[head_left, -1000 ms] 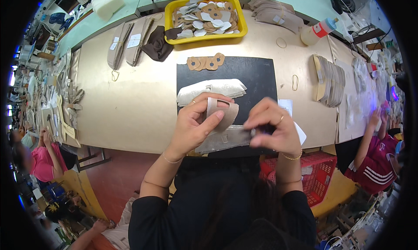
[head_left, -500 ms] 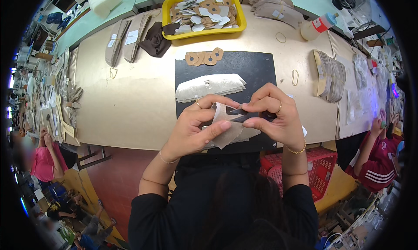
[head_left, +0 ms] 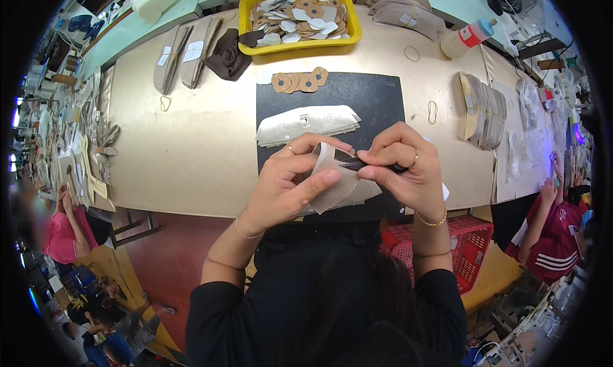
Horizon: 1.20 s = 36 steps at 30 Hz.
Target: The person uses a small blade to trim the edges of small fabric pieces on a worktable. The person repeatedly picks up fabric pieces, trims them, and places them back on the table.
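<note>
My left hand grips a curled beige-grey piece of material, thumb in front and fingers behind. In my right hand is a pair of small dark snips, pinched between thumb and fingers, with the tip against the piece near its upper edge. Part of the snips is hidden by the fingers. Beyond my hands, a stack of pale cut pieces lies on the black mat, each top piece showing a small slot. More pieces lie partly hidden under my hands.
Brown tabs with dark dots lie at the mat's far edge. Behind stand a yellow tray of small pieces and a glue bottle. A dark cloth and bundled pieces flank the mat. A red crate sits below the table.
The snips' blades, spread apart before, now look closed together at the piece. My right hand has shifted slightly right, and the piece has turned a little in my left hand.
</note>
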Tool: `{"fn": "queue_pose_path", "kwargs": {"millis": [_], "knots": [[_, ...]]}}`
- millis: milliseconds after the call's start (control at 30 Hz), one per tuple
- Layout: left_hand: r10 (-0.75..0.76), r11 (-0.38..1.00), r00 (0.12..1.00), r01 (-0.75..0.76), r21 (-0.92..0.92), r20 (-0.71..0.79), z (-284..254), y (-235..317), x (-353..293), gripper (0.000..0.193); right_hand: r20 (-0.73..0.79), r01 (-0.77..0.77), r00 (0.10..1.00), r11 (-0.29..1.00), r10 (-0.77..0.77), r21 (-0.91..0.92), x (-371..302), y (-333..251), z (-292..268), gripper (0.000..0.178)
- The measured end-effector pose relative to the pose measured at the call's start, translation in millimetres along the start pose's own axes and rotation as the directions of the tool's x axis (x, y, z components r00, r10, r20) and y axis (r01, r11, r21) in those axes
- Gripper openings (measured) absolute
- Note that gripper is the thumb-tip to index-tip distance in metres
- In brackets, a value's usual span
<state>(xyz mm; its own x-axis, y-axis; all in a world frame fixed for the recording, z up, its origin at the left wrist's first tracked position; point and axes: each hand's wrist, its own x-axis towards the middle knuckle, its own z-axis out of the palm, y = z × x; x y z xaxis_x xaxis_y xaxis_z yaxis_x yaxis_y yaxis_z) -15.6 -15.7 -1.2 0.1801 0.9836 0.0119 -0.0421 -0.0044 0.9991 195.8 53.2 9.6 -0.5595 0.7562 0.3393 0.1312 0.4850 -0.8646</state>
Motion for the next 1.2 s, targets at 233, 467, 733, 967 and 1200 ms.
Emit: {"fn": "queue_pose_path", "kwargs": {"millis": [233,467,733,967,1200], "knots": [[0.006,1.000,1.000,-0.006,-0.008,0.000,0.9,3.1,1.5,0.026,-0.032,-0.005,0.999,1.000,0.005,0.004,0.0,-0.6,-1.6,0.019],[0.007,0.998,1.000,-0.008,0.056,0.017,0.1,1.8,1.9,0.024,0.017,-0.039,0.999,0.999,0.039,-0.003,0.8,-2.4,-2.7,0.022],[0.052,0.995,0.999,-0.052,0.079,0.013,0.5,-3.0,2.1,0.022,0.001,-0.048,0.999,0.999,0.048,-0.006,-0.6,-0.3,-1.0,0.019],[0.034,0.994,0.999,-0.036,0.100,0.018,0.0,-2.8,1.5,0.020,-0.001,-0.066,0.998,0.998,0.066,0.010,-0.8,-2.0,-1.0,0.019],[0.032,0.992,0.999,-0.034,0.124,0.014,0.6,-3.1,0.3,0.018,-0.025,-0.043,0.999,0.999,0.043,0.011,-0.4,1.4,1.1,0.020]]}}
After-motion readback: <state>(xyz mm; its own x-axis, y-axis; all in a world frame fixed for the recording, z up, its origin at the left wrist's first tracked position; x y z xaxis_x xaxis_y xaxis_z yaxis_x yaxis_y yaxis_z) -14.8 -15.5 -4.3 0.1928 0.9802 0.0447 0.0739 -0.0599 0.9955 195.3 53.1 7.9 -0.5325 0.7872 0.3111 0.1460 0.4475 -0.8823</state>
